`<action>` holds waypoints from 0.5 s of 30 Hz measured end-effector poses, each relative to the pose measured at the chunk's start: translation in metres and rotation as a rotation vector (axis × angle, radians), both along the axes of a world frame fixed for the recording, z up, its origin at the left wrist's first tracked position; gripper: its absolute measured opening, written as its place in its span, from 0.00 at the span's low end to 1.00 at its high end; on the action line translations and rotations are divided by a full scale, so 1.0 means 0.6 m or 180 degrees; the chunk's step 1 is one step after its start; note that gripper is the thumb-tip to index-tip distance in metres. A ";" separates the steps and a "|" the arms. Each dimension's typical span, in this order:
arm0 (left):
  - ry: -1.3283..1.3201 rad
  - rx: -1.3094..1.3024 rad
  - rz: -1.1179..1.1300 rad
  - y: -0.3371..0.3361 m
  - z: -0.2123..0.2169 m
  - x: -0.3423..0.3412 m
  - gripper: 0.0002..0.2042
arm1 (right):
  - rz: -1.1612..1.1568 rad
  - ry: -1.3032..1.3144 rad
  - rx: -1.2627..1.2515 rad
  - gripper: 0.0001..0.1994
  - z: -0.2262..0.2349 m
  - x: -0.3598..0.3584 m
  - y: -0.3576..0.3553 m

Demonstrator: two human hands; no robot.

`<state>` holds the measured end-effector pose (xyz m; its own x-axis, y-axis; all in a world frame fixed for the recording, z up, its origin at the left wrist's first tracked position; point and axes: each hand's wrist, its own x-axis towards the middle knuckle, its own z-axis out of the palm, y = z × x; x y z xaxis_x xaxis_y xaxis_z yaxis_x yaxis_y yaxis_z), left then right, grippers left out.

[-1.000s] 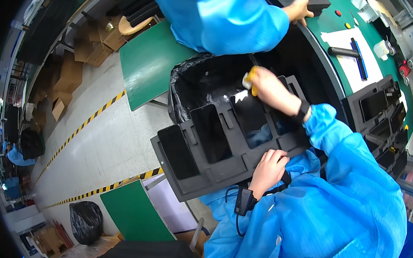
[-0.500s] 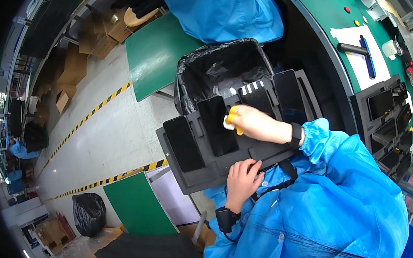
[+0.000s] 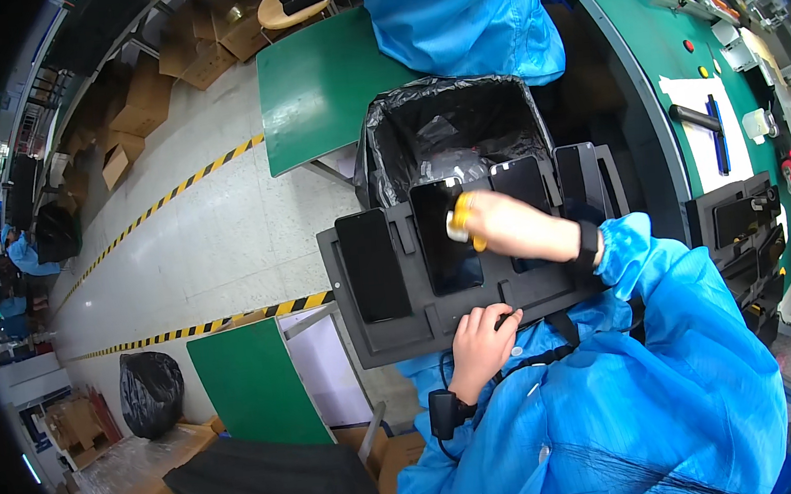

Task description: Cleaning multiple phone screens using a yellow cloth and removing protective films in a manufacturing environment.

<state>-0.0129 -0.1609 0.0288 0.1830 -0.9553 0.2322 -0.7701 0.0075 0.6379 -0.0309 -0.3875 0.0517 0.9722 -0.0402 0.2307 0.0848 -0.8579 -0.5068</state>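
A: What is the biggest thing here?

B: The green desk (image 3: 642,42) on the right, with a white sheet and a dark pen-like tool on it. Next is the bin with a black bag (image 3: 447,137), standing on the floor just beyond the tray.

A: And the tray?

B: The dark grey tray (image 3: 394,328) lies across the person's lap, its far edge near the bin. It has upright slots, I think so that each flat piece stays apart and does not scratch. A black phone (image 3: 373,263) sits in the left slot, and another black phone (image 3: 442,233) in the middle slot.

A: How are the hands?

B: The left hand (image 3: 481,343) rests on the near edge of the tray, fingers curled over it, probably to steady it; its grip is closed on that edge. The right hand (image 3: 498,227) reaches in from the right, wrist bent, with yellow finger covers. Its fingers lie on the upper right corner of the middle phone; whether they pinch it or only touch it, I cannot tell
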 end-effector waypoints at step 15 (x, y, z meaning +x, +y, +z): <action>0.0059 -0.0048 0.0074 0.000 -0.008 -0.003 0.09 | -0.0300 -0.0167 -0.0380 0.11 -0.017 0.058 -0.001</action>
<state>-0.0145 -0.1607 0.0238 0.2094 -0.9472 0.2430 -0.7582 -0.0004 0.6520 0.0037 -0.3881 0.0415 0.9519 -0.0999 0.2897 0.0248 -0.9172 -0.3977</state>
